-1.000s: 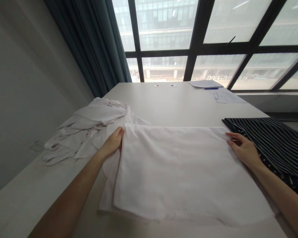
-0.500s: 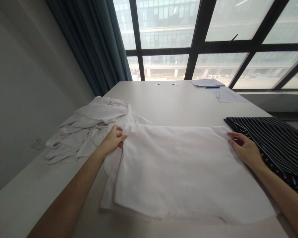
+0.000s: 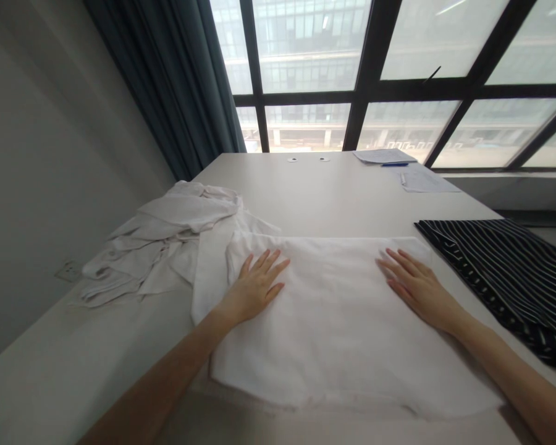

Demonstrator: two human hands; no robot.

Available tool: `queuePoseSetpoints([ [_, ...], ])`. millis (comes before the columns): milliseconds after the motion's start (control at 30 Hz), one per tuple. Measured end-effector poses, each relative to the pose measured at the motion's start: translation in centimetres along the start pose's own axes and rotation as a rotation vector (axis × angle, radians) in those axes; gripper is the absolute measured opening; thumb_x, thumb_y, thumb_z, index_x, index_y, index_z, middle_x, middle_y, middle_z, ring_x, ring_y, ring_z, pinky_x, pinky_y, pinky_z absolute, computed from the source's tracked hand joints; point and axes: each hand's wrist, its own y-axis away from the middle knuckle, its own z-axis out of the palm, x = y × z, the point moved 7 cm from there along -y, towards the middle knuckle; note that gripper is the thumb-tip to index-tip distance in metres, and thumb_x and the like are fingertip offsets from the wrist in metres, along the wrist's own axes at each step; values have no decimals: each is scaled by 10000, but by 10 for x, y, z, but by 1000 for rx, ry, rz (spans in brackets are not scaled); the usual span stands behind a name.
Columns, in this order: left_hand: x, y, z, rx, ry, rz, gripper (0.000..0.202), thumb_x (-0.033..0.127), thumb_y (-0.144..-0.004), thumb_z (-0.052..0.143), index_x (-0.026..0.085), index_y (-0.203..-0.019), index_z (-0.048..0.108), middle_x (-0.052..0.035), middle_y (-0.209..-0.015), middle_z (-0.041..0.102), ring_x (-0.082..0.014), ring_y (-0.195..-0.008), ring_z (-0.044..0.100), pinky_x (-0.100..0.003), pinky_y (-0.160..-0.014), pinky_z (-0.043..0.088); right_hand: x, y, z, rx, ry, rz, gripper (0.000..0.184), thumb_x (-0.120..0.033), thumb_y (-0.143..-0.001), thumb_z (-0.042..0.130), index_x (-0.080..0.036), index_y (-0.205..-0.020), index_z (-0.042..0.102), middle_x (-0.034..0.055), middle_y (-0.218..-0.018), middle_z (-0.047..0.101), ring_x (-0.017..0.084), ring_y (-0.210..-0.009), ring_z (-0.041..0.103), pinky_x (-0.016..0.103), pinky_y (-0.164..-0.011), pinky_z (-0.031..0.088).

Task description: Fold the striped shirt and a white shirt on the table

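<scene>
A folded white garment [image 3: 338,321] lies flat on the pale table [image 3: 315,191] in front of me. My left hand [image 3: 254,287] rests palm down on its upper left part, fingers stretched out and spread. My right hand [image 3: 417,287] lies flat on its upper right part, fingers straight. Neither hand holds anything. Part of the garment's lower layer sticks out at the left edge.
A crumpled heap of white clothes [image 3: 162,238] lies at the left. A dark striped garment [image 3: 505,272] lies at the right edge. Papers [image 3: 421,179] and a blue pen [image 3: 393,164] sit at the far end near the window. A teal curtain [image 3: 176,80] hangs at the back left.
Both hands let go of the garment's far corners and moved inward onto its top surface, now lying flat with fingers spread.
</scene>
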Motion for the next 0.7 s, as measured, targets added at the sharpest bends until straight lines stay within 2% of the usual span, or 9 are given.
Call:
queuePoseSetpoints([
  [133,-21,4,9,-52,-42,-89,535,446,-982,409,305,-1494,339,-107,-1591,260,-294,-1473,198,-561,-1150,161,17,8,20,-133,63,100,610,-544,-966,236,-263,-1492,360,57,-1560,351,252,-1447,271,480,-1145,280],
  [300,-58,11,3,19,-122,-259,587,475,-966,421,202,-1484,378,-196,-1569,266,-339,-1458,228,-567,-1133,182,30,14,24,-158,126,152,689,-587,-947,205,-215,-1516,321,79,-1564,331,254,-1448,265,464,-1147,278],
  [400,-66,15,-3,66,-163,-285,586,447,-970,402,137,-1466,396,-239,-1536,311,-338,-1434,295,-557,-1134,186,30,14,23,-171,181,165,687,-565,-941,227,-183,-1498,355,109,-1549,357,280,-1425,315,474,-1133,304],
  [533,-57,4,-14,94,-208,-320,552,386,-961,420,63,-1407,461,-265,-1488,388,-351,-1421,318,-531,-1154,158,18,-2,19,-229,230,136,609,-449,-921,326,-115,-1407,476,194,-1445,489,340,-1334,451,509,-1084,366],
  [633,-32,-20,-14,47,-193,-277,550,370,-965,427,46,-1409,456,-259,-1504,365,-350,-1431,295,-520,-1163,151,-18,-27,14,-199,152,3,525,-344,-930,339,-142,-1389,491,175,-1435,504,319,-1339,446,491,-1088,372],
  [700,-8,-39,-7,0,-143,-185,569,397,-975,411,71,-1442,417,-233,-1532,329,-330,-1443,274,-521,-1166,157,-51,-45,14,-152,84,-95,531,-373,-949,337,-154,-1417,458,148,-1486,451,308,-1393,370,479,-1112,348],
])
